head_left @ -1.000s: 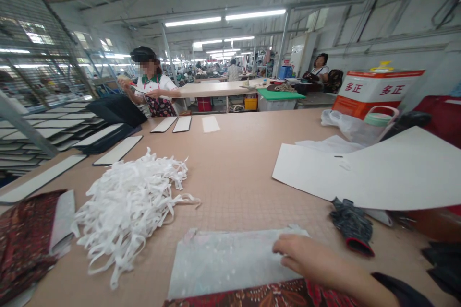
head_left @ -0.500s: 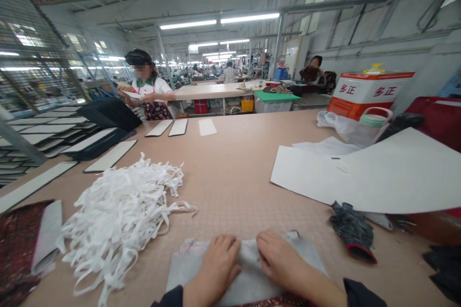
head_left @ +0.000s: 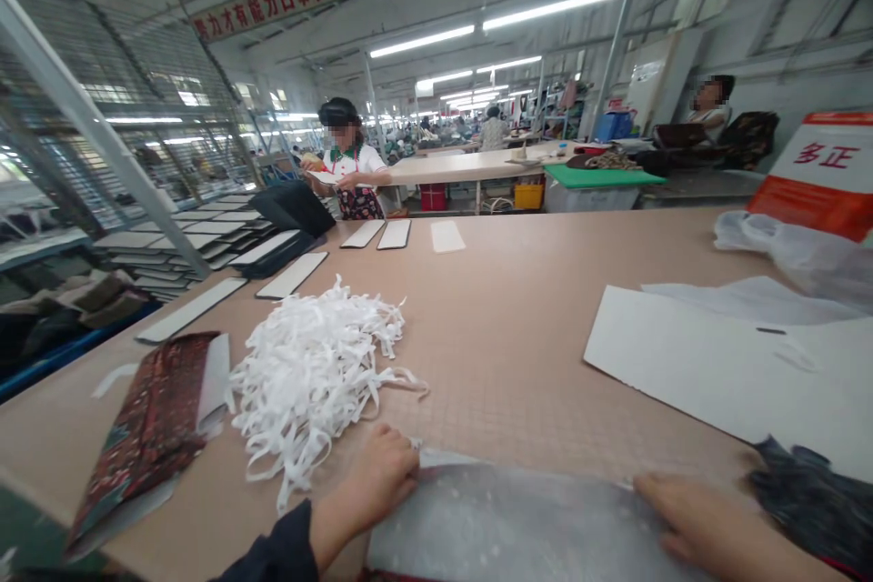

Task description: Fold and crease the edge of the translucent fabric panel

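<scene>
A pale translucent sheet (head_left: 518,523), speckled and grey-white, lies at the near edge of the tan table (head_left: 518,355). My left hand (head_left: 382,477) grips its upper left corner, and my right hand (head_left: 696,518) holds its right edge. The sheet's near part is cut off by the bottom of the picture. Left of the sheet is a heap of white strips (head_left: 314,373), close to my left hand but apart from it. A dark patterned glove (head_left: 811,509) lies just beyond my right hand.
A dark red patterned fabric piece (head_left: 154,427) lies at the table's left. A large white card sheet (head_left: 709,364) lies at right, below a plastic bag (head_left: 791,255). Several white-faced panels (head_left: 392,235) lie farther along; a co-worker (head_left: 347,168) stands beyond them.
My hands have moved apart, from the sheet's middle to its opposite edges, and the sheet now lies spread. The whole view has turned and tilted, shifting the table items rightward in the picture.
</scene>
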Available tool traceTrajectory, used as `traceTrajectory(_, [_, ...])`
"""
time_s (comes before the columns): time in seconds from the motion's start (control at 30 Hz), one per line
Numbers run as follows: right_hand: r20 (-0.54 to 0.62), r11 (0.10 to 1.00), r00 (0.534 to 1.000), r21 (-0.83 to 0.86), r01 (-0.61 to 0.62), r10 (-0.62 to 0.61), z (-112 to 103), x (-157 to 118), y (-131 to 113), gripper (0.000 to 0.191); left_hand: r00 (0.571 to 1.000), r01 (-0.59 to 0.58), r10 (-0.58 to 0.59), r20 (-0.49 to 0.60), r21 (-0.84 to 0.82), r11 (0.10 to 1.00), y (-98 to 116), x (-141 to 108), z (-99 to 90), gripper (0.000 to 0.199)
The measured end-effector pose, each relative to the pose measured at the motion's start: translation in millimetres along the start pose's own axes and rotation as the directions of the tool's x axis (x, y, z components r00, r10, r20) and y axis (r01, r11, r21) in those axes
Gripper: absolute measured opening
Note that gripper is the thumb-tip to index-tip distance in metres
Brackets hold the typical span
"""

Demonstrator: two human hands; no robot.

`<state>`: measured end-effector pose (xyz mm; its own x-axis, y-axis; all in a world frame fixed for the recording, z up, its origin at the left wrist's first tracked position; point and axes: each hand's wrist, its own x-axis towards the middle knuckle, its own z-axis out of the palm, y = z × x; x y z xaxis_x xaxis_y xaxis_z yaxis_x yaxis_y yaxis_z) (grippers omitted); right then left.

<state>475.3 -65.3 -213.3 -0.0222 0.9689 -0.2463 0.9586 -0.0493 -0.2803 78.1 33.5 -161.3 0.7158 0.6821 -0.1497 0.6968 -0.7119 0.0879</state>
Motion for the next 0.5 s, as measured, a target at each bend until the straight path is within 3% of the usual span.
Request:
traceTrajectory(0.1, [0.079,0.973,0.972,-0.038,0.227,-0.223,-20.3,20.1,-68.1,0.030,0.998,-0.055,0.054,-0.033,-0.030,0.998,5.4,-0.2,4.4,0.004])
traceTrajectory(0.23, [0.058,0.797,0.811,0.236,0.556,-0.582,-21.4,47.9,-170.7,0.038,0.994,-0.095,0.091,-0.057,-0.080,0.992,18.8,-3.0,9.9,0.009])
traceTrajectory(0.3, [0.128,0.762,0.757,0.226,0.607,-0.641,-11.6,63.1,-204.1,0.036,0.995,-0.093,0.085,-0.056,-0.174,0.980,18.3,-9.2,6.6,0.013])
traceTrajectory(0.33, [0.175,0.777,0.759,0.198,0.597,-0.627,-6.7,72.1,-215.5,0.033,0.997,-0.077,0.069,-0.045,-0.235,0.969,16.0,-12.8,3.5,0.014])
traceTrajectory(0.4, [0.215,0.837,0.809,0.144,0.528,-0.547,-0.2,93.6,-230.5,0.024,1.000,-0.003,-0.004,-0.020,-0.343,0.939,8.3,-19.2,-3.8,0.019])
traceTrajectory(0.5, [0.094,0.902,0.902,0.153,0.405,-0.421,1.0,130.6,-242.9,0.020,0.990,0.118,-0.140,-0.015,-0.447,0.887,-6.5,-21.0,-10.4,0.042])
